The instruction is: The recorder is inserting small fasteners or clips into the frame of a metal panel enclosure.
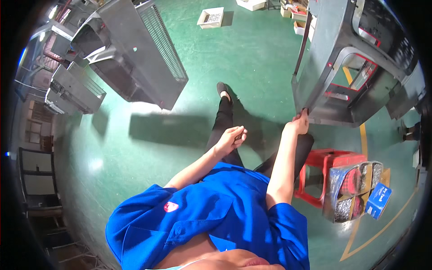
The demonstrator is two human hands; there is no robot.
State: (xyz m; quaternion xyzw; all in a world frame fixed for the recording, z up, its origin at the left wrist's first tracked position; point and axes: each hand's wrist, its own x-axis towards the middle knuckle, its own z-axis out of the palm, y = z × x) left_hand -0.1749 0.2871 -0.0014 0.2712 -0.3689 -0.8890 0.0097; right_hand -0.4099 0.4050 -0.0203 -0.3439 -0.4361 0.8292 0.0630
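Observation:
My right hand (300, 123) reaches forward to the lower near corner of a large grey sheet-metal housing (315, 96) with window openings, some edged in red. Its fingers are pinched together at that corner; whatever they hold is too small to make out. In front of my body, my left hand (232, 139) is raised with its fingers curled in. What lies inside those fingers, if anything, is hidden.
A red plastic stool (310, 180) stands at my right, beside a divided box (333, 198) of small shiny parts and a blue carton (379, 200). Another grey metal housing (148, 76) is at the left. White trays (210, 18) lie farther off on the green floor.

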